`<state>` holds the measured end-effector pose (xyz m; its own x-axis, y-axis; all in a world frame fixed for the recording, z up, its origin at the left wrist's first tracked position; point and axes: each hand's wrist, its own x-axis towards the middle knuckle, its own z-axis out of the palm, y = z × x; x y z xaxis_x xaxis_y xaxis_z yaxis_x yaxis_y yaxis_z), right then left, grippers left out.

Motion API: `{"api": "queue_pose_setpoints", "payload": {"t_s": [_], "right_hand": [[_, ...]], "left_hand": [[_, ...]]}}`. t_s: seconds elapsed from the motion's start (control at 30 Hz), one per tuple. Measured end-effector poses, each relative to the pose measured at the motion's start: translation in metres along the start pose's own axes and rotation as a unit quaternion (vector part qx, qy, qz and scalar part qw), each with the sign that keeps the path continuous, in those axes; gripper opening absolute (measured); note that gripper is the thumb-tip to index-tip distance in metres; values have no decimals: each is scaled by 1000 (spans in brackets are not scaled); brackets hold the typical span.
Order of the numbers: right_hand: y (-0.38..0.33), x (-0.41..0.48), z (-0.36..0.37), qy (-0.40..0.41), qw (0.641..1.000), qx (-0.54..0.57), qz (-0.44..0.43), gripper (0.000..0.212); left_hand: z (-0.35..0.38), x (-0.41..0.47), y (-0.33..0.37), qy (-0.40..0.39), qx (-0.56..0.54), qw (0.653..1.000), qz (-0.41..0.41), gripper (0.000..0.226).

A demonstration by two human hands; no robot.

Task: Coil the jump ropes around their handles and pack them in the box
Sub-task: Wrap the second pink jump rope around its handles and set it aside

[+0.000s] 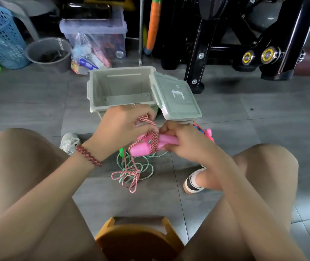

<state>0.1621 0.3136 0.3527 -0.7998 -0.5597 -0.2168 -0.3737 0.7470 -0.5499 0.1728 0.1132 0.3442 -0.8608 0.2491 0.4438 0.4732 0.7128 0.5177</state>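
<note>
Found right hand gripping the pair of pink handles at their right end, held level above the floor between the knees. Found left hand curled, pinching a loop of the pink-and-white rope, with several turns already wound round the handles' middle and the slack hanging to a loose heap on the grey floor tiles, tangled there with a green rope. Located the box just beyond the hands, open, its lid leaning on the right rim. Logged a raised bracket-shaped mark on the lid. Could not read the white marking on the black frame or the print on the bagged packets. Noted grey tile showing on both sides of the box.
</note>
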Motion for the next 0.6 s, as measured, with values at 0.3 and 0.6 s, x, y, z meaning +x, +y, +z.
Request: {"api": "queue_pose_setpoints", "payload": {"t_s": [0.3, 0.6], "right_hand": [[-4, -7, 6, -70, 980, 178, -48, 60], [16, -7, -8, 68, 847, 519, -90, 59]], "left_hand": [[6, 7, -24, -144, -180, 962, -147, 21], [19, 4, -42, -172, -242, 944, -142, 18]]}}
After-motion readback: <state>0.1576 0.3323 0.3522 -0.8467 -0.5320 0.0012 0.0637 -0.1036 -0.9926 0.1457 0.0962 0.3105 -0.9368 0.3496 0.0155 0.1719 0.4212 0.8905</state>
